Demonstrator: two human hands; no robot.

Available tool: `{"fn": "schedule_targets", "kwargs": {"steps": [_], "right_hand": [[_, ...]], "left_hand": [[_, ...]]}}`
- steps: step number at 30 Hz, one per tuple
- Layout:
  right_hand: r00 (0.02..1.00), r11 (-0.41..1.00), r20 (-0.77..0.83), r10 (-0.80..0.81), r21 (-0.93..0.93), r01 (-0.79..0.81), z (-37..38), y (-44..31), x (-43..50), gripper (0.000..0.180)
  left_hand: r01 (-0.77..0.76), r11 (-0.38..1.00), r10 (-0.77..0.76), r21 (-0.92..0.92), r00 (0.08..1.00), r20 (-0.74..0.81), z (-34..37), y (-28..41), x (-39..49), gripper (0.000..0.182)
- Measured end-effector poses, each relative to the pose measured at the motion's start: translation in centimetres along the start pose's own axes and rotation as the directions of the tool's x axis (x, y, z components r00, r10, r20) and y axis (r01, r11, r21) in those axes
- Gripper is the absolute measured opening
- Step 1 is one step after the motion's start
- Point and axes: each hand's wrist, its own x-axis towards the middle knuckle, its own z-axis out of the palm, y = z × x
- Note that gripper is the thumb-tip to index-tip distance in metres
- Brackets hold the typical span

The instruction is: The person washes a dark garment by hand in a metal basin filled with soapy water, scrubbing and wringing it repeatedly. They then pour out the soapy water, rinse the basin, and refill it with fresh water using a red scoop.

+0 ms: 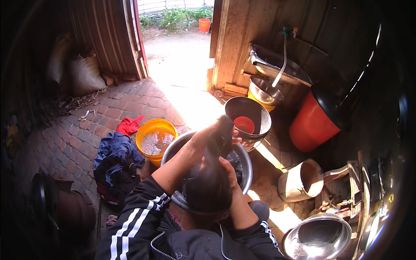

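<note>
A wet-looking dark cloth is bunched up above a large round basin in front of me. My left hand grips the twisted upper part of the cloth, its fingers partly hidden behind it. Lower down, my right hand is closed on the cloth's right side. More dark fabric lies inside the basin, and a little foam shows at its lower left rim. A yellow bucket with sudsy brown water stands just left of the basin. Beside that bucket, blue and dark clothes and a red cloth lie on the bricks.
A large bucket holding a red container stands beyond the basin. Farther right are a red bin, a whitish bucket lying tilted and a metal basin. A sink with a hose is by the wall; sacks stand at left.
</note>
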Motion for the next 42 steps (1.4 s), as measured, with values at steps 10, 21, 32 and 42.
{"fn": "schedule_targets", "kwargs": {"steps": [10,21,32,42], "right_hand": [[0.979,0.972,-0.195,-0.059,-0.237,0.011,3.7,-1.2,-1.6,0.044],[0.99,0.926,0.133,-0.047,-0.365,0.093,3.7,-2.8,-0.2,0.063],[0.977,0.806,-0.195,-0.084,-0.59,-0.049,1.7,-4.2,1.1,0.056],[0.871,-0.263,-0.08,-0.485,-0.936,-0.233,-2.5,-3.2,7.2,0.048]], "left_hand": [[-0.062,0.945,0.045,0.32,0.997,0.059,3.5,2.7,0.5,0.044],[-0.006,0.951,-0.023,0.309,0.996,0.091,3.9,3.3,0.6,0.059],[0.034,0.878,-0.033,0.478,0.999,-0.011,3.1,3.4,2.2,0.015],[0.357,-0.395,0.097,0.847,0.933,-0.348,-2.4,2.2,7.3,0.012]]}}
